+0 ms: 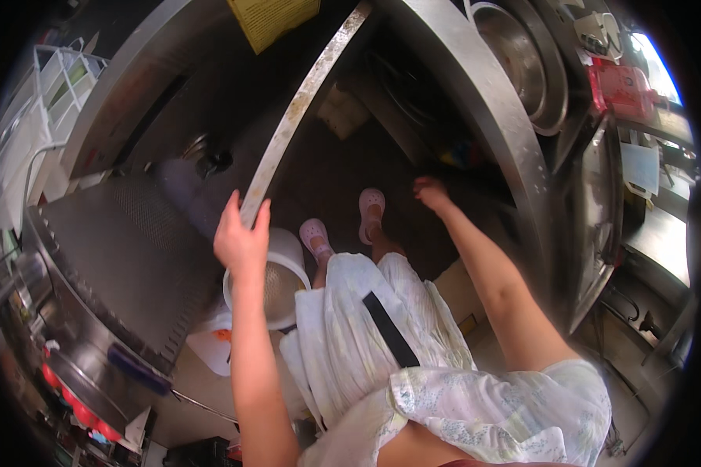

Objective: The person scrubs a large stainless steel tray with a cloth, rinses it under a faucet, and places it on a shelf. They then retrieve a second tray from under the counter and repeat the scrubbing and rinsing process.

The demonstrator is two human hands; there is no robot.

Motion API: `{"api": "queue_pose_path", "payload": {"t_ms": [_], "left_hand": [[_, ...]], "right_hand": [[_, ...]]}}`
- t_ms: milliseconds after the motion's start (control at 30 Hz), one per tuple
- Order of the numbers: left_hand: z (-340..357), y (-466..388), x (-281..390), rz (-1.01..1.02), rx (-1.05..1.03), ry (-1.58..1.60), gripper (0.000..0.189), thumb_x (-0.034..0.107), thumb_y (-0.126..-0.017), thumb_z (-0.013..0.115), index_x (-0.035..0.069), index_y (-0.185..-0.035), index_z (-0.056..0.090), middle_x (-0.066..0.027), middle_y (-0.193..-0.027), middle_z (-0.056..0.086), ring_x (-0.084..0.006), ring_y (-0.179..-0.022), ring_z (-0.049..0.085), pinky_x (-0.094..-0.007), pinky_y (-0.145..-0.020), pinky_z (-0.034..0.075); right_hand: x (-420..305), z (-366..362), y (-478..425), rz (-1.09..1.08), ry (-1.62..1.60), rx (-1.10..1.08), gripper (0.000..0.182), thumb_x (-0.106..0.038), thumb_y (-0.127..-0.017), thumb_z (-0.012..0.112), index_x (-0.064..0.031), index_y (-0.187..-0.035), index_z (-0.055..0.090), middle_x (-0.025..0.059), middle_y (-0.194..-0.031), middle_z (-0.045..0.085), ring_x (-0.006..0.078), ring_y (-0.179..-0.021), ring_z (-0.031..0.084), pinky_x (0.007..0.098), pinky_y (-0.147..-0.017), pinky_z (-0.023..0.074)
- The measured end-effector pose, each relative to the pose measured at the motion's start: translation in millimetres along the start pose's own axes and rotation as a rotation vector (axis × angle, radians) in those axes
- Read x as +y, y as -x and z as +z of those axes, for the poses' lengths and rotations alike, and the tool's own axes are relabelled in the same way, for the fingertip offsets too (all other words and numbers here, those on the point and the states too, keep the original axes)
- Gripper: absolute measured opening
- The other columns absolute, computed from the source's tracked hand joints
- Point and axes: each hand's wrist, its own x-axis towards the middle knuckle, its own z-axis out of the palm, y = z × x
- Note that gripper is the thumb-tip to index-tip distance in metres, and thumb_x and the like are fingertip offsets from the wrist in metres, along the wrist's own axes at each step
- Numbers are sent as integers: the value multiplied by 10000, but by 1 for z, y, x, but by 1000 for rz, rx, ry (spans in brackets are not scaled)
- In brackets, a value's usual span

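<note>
My left hand (242, 233) is closed around the near end of a long, narrow metal strip (304, 99) with brown stains, thumb on one side and fingers on the other. The strip runs away from me to the top of the view; I cannot tell whether it is loose or the top edge of a door or panel. Under my left wrist stands a white bucket (301, 274) with a perforated surface visible inside. My right hand (431, 192) hangs over the dark floor, fingers curled and blurred, with nothing visible in it. Steel counter edges (473, 76) curve past on the right.
A large metal bowl (517, 64) and a red plastic container (622, 87) sit at the right. A dark metal surface (128, 257) with a perforated patch lies left. White wire-frame racks (64, 87) stand behind it. A yellow sheet with writing (274, 20) hangs at the top.
</note>
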Motion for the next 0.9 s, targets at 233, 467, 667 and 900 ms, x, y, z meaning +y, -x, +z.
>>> {"api": "queue_pose_path", "payload": {"t_ms": [233, 467, 667, 900], "left_hand": [[0, -22, -22, 35, 1, 33, 455, 110, -693, 706, -10, -1110, 566, -170, -923, 629, -310, -816, 622, -359, -724, 486], [0, -26, -28, 25, -2, -64, 527, 71, -644, 657, -43, -1143, 536, -177, -973, 622, -313, -844, 615, -369, -768, 471], [-3, -31, -34, -59, -22, -68, 524, 76, -640, 642, -53, -1138, 539, -184, -1068, 603, -304, -917, 602, -362, -817, 457], [-4, -43, -32, -17, -44, -24, 482, 78, -683, 691, -12, -1137, 555, -168, -1023, 617, -293, -902, 609, -354, -807, 466]], "right_hand": [[-70, -25, -202, -48, 504, 185, 418, -217, -824, 482, -51, -1207, 472, 166, -1140, 524, 287, -1024, 502, 367, -865, 418], [-159, -20, -314, -210, 478, 375, 545, -351, -822, 494, -76, -1287, 421, 208, -1267, 460, 342, -1170, 451, 407, -974, 372], [-179, -19, -309, -156, 527, 299, 480, -347, -785, 553, -29, -1143, 528, 160, -1148, 555, 338, -1104, 493, 413, -919, 410], [-173, -5, -153, -750, 526, 331, 302, -315, -848, 522, -37, -923, 616, 125, -1075, 555, 322, -842, 585, 422, -748, 479]]}}
